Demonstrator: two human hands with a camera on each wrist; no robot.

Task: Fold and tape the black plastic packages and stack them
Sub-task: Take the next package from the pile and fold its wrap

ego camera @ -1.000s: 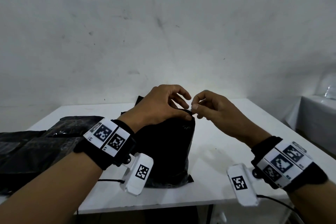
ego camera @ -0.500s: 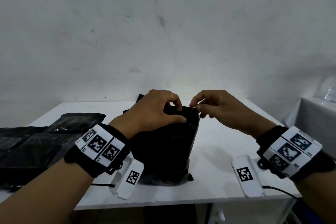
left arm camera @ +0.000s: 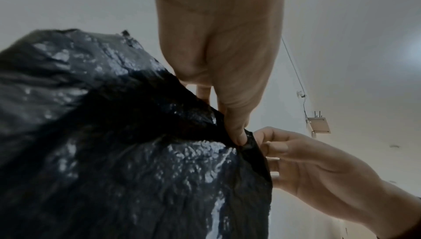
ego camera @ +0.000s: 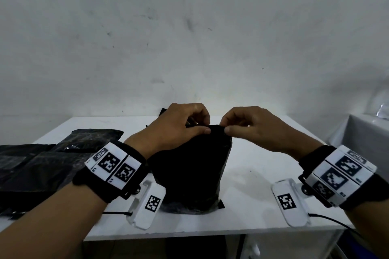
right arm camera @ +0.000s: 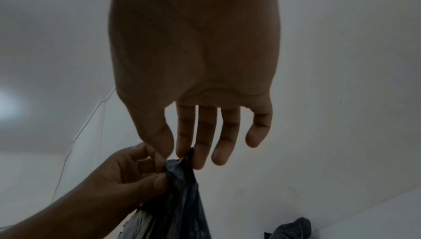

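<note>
Both thumbs meet at the top edge of the upright black package [ego camera: 190,166], almost touching each other. The left hand [ego camera: 179,127] has its fingers curled over the far side of that edge, thumb pressed on the near side, so the plastic is pinched between them; the left wrist view shows the thumb tip dug into a crumpled fold. The right hand [ego camera: 250,127] pinches the same edge just beside it, thumb and forefinger closed on a small peak of plastic while the other fingers hang loosely extended behind. The package stands on its base near the front middle of the white table [ego camera: 263,164], its body hanging straight down below the fingers. Off to the left, flat black packages [ego camera: 63,153] lie overlapping on the tabletop, well apart from both hands.
</note>
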